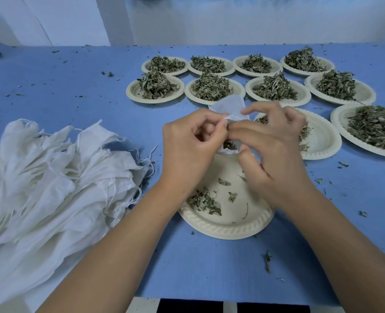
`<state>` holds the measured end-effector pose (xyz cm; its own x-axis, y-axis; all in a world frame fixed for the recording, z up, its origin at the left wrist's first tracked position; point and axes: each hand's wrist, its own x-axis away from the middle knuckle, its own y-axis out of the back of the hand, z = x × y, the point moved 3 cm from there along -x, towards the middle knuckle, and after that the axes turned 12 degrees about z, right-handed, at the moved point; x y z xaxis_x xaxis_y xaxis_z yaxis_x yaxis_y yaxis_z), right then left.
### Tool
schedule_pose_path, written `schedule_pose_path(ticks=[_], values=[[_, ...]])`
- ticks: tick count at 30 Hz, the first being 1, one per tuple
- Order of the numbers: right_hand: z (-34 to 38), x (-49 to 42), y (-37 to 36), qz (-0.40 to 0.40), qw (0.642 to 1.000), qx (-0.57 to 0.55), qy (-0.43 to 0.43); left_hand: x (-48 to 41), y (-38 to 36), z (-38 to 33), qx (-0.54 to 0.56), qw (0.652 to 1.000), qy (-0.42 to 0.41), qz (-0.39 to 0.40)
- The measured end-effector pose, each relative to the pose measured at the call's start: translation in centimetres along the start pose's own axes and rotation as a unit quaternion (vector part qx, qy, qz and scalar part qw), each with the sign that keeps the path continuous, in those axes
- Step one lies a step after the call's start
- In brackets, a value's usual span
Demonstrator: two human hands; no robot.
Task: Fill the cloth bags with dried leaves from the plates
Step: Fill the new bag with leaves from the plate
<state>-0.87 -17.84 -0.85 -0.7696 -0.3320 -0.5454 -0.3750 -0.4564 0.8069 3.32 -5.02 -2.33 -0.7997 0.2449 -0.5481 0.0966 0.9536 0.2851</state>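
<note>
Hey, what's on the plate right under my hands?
Scattered dried leaves lie on the near plate, mostly front left. The left hand and right hand, pinching a cloth bag, cover its far part, so that is unseen.

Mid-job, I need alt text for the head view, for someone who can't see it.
The left hand and right hand pinch a small white cloth bag over a nearly empty plate on a blue table. A pile of cloth bags lies to the left; plates heaped with dried leaves stand beyond and to the right.
</note>
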Motion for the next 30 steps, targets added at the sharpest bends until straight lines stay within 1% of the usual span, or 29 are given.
schedule_pose_path(ticks=[2,3,4,5,7,8,9,10,12,13,15,17,19,20,21,22,24,25,26,27,28,29,30], values=[[0.2,-0.1,-0.9,0.073,0.997,-0.021,-0.006,0.1,-0.3,-0.3,-0.015,1.0,-0.016,0.022],[0.2,-0.1,-1.0,0.085,0.995,-0.05,-0.014,0.1,-0.4,-0.2,-0.019,0.999,-0.016,0.026],[-0.1,-0.1,-0.7,0.071,0.992,-0.096,-0.03,0.0,-0.3,-0.1,-0.018,1.0,-0.01,0.019],[-0.7,-0.1,0.0,0.029,0.986,-0.154,-0.055,-0.1,-0.1,0.0,-0.012,1.0,0.003,0.003],[-2.3,0.3,1.4,-0.066,0.959,-0.251,-0.112,-0.4,0.6,0.4,0.005,0.999,0.032,-0.038],[-3.0,0.4,1.7,-0.072,0.949,-0.268,-0.149,-0.5,0.9,0.5,0.015,0.997,0.044,-0.056],[-3.4,0.3,1.5,-0.04,0.948,-0.256,-0.183,-0.6,1.1,0.6,0.025,0.996,0.053,-0.07],[-3.5,0.2,0.8,0.023,0.955,-0.213,-0.203,-0.6,1.3,0.6,0.034,0.995,0.059,-0.077],[-3.1,0.4,-1.1,0.158,0.96,-0.111,-0.201,-0.6,1.2,0.6,0.043,0.994,0.063,-0.075],[-2.8,0.6,-1.8,0.196,0.958,-0.083,-0.193,-0.6,1.1,0.5,0.044,0.995,0.062,-0.069],[-2.1,0.8,-2.5,0.244,0.95,-0.09,-0.173,-0.5,1.0,0.5,0.043,0.995,0.058,-0.063],[-1.5,0.9,-2.9,0.295,0.927,-0.164,-0.166,-0.6,1.0,0.5,0.042,0.996,0.057,-0.063],[-0.7,0.9,-3.1,0.332,0.876,-0.305,-0.17,-0.6,1.0,0.4,0.04,0.996,0.056,-0.063],[-0.4,0.9,-2.9,0.334,0.853,-0.362,-0.173,-0.6,1.0,0.4,0.041,0.996,0.056,-0.063],[-0.3,0.8,-2.7,0.317,0.843,-0.397,-0.176,-0.6,1.0,0.4,0.042,0.996,0.055,-0.062],[-0.5,0.7,-2.3,0.281,0.853,-0.403,-0.177,-0.6,1.0,0.4,0.045,0.996,0.055,-0.062],[-1.2,0.4,-1.5,0.209,0.898,-0.346,-0.173,-0.6,1.0,0.3,0.046,0.995,0.056,-0.064],[-1.2,0.3,-1.4,0.214,0.908,-0.319,-0.168,-0.6,1.0,0.3,0.045,0.995,0.056,-0.064],[-0.9,0.3,-1.6,0.248,0.903,-0.312,-0.16,-0.6,1.0,0.3,0.044,0.995,0.055,-0.063],[-0.4,0.5,-2.0,0.302,0.885,-0.323,-0.148,-0.6,1.0,0.2,0.043,0.996,0.055,-0.061],[0.1,0.7,-2.6,0.358,0.859,-0.341,-0.133,-0.6,0.9,0.2,0.042,0.996,0.055,-0.059],[0.7,1.0,-3.0,0.398,0.834,-0.363,-0.123,-0.5,0.9,0.2,0.041,0.996,0.055,-0.057],[1.0,1.1,-3.0,0.413,0.816,-0.386,-0.121,-0.5,0.8,0.3,0.041,0.996,0.055,-0.057]])
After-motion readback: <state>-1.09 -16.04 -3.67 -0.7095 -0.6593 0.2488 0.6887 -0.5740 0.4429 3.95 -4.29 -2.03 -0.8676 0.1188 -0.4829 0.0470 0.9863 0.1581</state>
